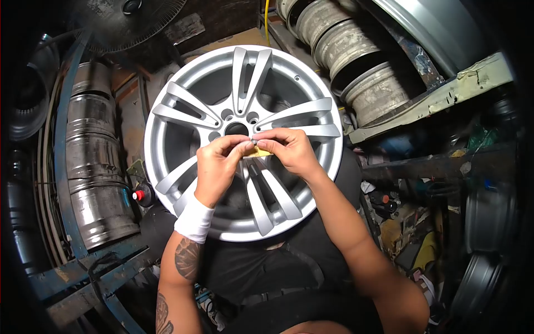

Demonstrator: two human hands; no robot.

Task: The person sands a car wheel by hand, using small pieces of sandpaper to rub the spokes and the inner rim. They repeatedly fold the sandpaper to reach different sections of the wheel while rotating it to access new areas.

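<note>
Our silver wheel (181, 68) had paired spokes and a dark centre hole, and lay across our lap; our left hand (218, 162) and right hand (289, 150) nearly met over its hub, fingers bent, both pinching 1 small yellow piece (257, 152).

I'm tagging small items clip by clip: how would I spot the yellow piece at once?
Find the big silver wheel. Just below its black centre, the left hand and right hand meet at the fingertips; the small yellow piece shows right beneath them. Its yellow stands out against the silver spokes around it.
</note>
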